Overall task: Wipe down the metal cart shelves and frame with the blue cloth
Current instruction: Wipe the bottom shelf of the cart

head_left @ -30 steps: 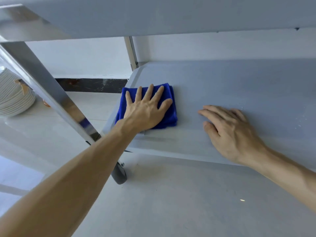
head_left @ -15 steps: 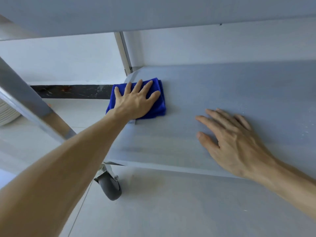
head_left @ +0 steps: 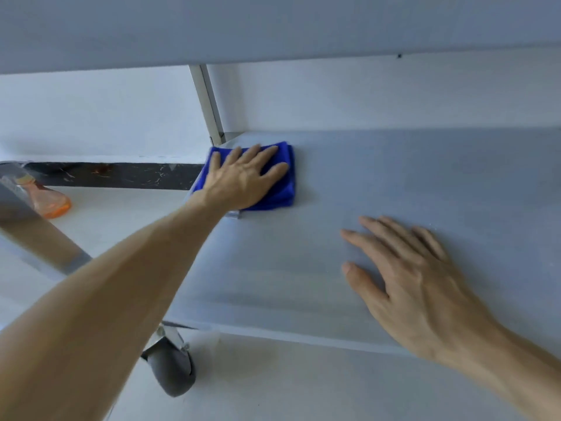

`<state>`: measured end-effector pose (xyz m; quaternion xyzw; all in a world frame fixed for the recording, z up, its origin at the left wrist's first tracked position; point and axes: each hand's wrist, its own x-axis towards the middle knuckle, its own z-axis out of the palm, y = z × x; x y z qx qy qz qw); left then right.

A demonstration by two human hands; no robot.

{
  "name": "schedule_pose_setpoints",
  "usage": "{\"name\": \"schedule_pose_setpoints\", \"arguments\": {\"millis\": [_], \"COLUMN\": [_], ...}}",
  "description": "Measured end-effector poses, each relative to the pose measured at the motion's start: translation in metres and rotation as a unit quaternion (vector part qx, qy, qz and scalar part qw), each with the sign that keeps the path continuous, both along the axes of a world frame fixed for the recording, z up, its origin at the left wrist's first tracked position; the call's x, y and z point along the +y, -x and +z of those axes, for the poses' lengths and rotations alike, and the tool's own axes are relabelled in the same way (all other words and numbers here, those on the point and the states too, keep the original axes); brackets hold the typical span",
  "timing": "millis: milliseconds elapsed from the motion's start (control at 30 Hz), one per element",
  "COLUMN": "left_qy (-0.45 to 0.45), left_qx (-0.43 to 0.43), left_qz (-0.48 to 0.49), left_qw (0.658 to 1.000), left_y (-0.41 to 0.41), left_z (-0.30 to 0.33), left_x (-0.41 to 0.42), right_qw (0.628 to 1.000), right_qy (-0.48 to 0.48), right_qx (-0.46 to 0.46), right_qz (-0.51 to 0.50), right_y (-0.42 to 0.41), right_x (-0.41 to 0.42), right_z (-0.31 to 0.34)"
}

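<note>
A folded blue cloth lies at the far left corner of the cart's lower metal shelf. My left hand presses flat on the cloth with fingers spread. My right hand rests palm down on the bare shelf, near its front edge, to the right of the cloth. An upper shelf spans the top of the view. The rear left post of the frame rises just behind the cloth.
A grey caster wheel sits under the shelf's front left corner. A front frame post slants across the left. An orange spray bottle lies on the pale floor at the left, near a white wall with a dark baseboard.
My left hand has pushed the cloth away along the shelf's left edge into the far corner. My right hand has stayed flat on the shelf. The view shifted; the orange bottle came into sight.
</note>
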<state>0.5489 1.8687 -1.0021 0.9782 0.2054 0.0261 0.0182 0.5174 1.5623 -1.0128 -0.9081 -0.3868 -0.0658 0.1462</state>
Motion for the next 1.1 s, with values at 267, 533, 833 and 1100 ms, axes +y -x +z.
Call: {"name": "schedule_pose_setpoints", "arguments": {"millis": [267, 533, 833, 1100], "left_qy": [0.053, 0.023, 0.029, 0.068], "left_qx": [-0.001, 0.018, -0.014, -0.004], "left_qz": [0.149, -0.147, 0.025, -0.004], "left_qw": [0.987, 0.989, 0.999, 0.998], "left_y": [-0.061, -0.09, -0.062, -0.071], "left_z": [-0.002, 0.003, -0.002, 0.002], "left_x": [-0.006, -0.108, -0.004, -0.076], "right_qw": [1.0, 0.999, 0.998, 0.999], "right_qy": [0.01, 0.03, 0.045, 0.011], "right_qx": [-0.019, 0.014, 0.031, 0.04], "right_qz": [-0.016, -0.016, -0.015, -0.014], "right_y": [0.004, 0.003, 0.003, 0.002], "right_x": [0.002, 0.0, 0.0, 0.001], "right_z": [-0.002, 0.001, 0.004, 0.003]}}
